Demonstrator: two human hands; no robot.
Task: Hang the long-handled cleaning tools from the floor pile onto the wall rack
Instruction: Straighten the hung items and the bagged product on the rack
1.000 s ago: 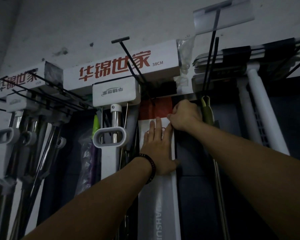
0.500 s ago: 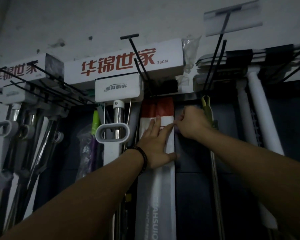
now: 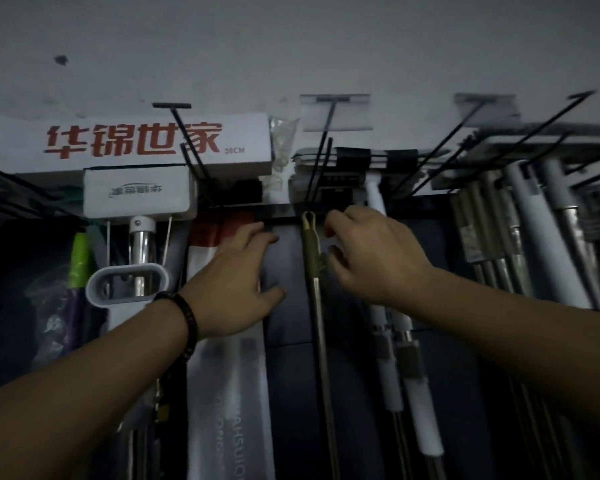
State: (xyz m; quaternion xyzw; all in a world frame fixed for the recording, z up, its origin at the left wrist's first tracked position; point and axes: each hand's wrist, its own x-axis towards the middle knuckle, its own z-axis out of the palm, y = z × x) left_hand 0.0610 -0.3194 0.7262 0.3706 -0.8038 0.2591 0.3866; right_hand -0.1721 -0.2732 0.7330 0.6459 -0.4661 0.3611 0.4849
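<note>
A long white packaged tool with a red top hangs against the dark wall panel. My left hand lies flat on it with straight fingers, a black bracelet on the wrist. Just to its right an olive-handled metal pole hangs by its loop from a black wire hook. My right hand hovers right of the pole's handle, fingers loosely curled and spread, holding nothing; whether the fingertips touch the handle is unclear.
A white boxed mop with red lettering and a mop with a white oval handle hang on the left. Several white and metal poles hang from hooks on the right. More black hooks jut out above.
My right hand let go of the package's upper right edge, moved right past the olive pole and opened. The view swung right. My left hand stays flat on the package.
</note>
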